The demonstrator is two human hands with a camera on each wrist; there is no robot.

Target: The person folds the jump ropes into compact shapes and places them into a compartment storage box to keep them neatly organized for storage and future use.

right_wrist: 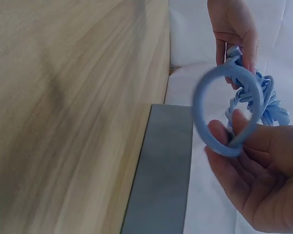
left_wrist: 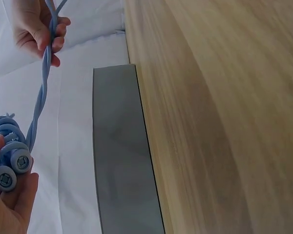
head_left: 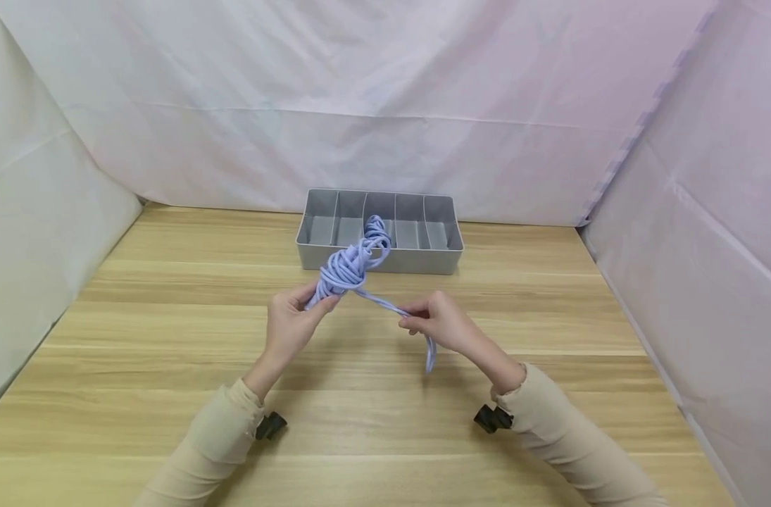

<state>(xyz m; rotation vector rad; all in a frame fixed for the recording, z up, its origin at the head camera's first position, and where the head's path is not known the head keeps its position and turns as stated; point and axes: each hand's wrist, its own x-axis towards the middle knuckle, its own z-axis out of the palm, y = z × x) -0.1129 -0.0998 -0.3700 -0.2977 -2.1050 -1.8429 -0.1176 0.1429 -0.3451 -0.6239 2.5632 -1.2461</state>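
Note:
My left hand [head_left: 290,324] grips the lower end of a light blue jump rope [head_left: 346,269], its cord wound into a bundle. Two round handle ends [left_wrist: 12,170] poke out beside the left thumb in the left wrist view. From the bundle a doubled, twisted length of cord [left_wrist: 41,97] runs taut to my right hand [head_left: 441,320], which pinches it between thumb and fingers. Past the right fingers the cord ends in a loop [right_wrist: 199,107], hanging down in the head view. The bundle's far end overlaps a grey tray in the head view.
The grey divided tray [head_left: 385,262] with several compartments stands at the table's back edge. White cloth [head_left: 385,84] walls off the back and both sides of the wooden table [head_left: 372,436]. Small black devices [head_left: 491,418] sit at both wrists.

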